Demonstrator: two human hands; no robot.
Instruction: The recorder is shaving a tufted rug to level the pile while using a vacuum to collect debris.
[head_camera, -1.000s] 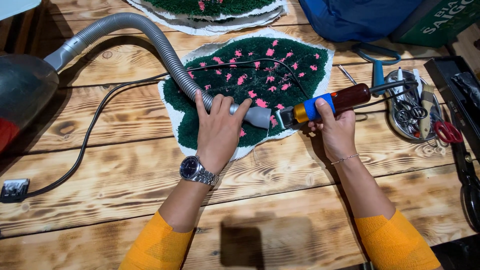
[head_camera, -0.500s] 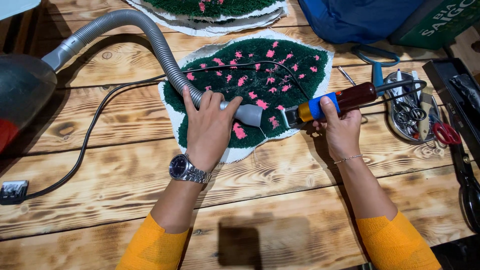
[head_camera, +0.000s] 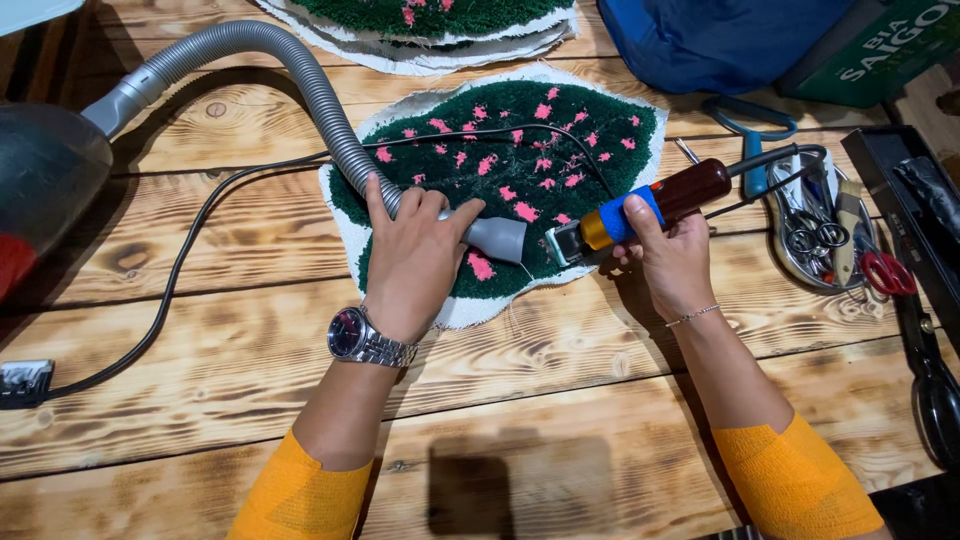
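Head view, right hand (head_camera: 672, 262) fingers wrapped round clipper (head_camera: 640, 212), blade end pointing left

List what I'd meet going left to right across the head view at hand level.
Vacuum body → black cord → left hand on the grey hose → nozzle → electric trimmer in the right hand → metal tray → red-handled scissors.

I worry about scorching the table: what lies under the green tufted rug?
Under the green rug its white backing cloth shows at the edge, resting on the wooden table. Anything beneath the middle is covered.
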